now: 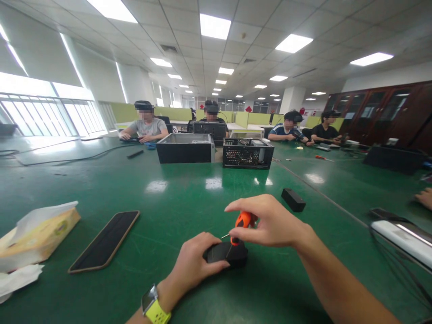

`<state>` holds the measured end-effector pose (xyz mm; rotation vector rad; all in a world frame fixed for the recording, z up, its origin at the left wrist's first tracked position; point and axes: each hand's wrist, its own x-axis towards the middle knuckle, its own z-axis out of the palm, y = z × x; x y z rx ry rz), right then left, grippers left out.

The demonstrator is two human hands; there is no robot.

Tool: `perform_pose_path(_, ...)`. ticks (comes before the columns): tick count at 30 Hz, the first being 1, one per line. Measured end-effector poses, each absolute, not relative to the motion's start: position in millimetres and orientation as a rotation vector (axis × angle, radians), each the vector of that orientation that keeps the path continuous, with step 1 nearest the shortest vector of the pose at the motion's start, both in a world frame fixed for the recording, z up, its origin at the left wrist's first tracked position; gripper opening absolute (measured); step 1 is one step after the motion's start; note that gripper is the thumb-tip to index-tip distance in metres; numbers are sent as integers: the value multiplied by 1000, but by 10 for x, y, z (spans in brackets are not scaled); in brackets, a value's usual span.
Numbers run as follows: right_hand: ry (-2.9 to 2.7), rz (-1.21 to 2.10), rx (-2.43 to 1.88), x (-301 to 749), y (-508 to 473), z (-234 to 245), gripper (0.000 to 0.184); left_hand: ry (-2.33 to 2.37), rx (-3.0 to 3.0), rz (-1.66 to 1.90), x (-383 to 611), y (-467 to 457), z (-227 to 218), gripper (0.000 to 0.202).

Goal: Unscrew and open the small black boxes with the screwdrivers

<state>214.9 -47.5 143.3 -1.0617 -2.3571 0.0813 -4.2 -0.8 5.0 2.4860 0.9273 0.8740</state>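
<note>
A black computer mouse (227, 253) rests on the green table in front of me. My left hand (197, 258) grips it from the left, with the thumb along its near side and the fingers over its far side. Above the mouse's right end, my right hand (266, 220) is closed round the orange-and-black handle of a screwdriver (243, 219). The thin metal shaft points left, just over the mouse; I cannot make out whether its tip touches anything. Part of the handle is hidden by my right fingers.
On the left lie a phone (106, 240) and a tissue pack (43, 231). A black block (293, 200) sits beyond my right hand, and a white power strip (403, 243) is at right. Computer cases (185, 153) stand farther off, with several people seated around the table.
</note>
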Motion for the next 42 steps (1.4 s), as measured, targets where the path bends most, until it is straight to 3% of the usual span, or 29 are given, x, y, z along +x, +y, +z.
perform_pose_path(4,-2399,47,-1105,2127,-499,1429,23,931,2501,859,-48,-4,36,36)
perform_pose_path(17,-2426,149,-1102,2154,-551,1501,32,919,2515,867,-45,-4,20,41)
perform_pose_path(19,-2417,116,-1148,2163,-534,1500,19,916,2513,867,-45,0,15,41)
perform_pose_path(22,-2374,38,-1237,2187,-514,1504,31,916,2513,868,-48,2,6,41)
perform_pose_path(25,-2421,212,-1042,2210,-516,1522,17,916,2514,868,-50,2,-4,41)
perform_pose_path(27,-2446,332,-918,2214,-527,1529,22,914,2518,873,-50,3,-8,40)
perform_pose_path(30,-2408,180,-1081,2192,-542,1509,18,914,2521,885,-49,4,-10,41)
perform_pose_path(34,-2332,-128,-1379,2140,-557,1481,46,922,2509,891,-51,-1,-11,43)
perform_pose_path(38,-2409,138,-1190,2156,-603,1542,16,919,2493,878,-52,-8,-8,42)
perform_pose_path(42,-2443,258,-1157,2203,-651,1592,14,912,2483,869,-52,-6,-12,42)
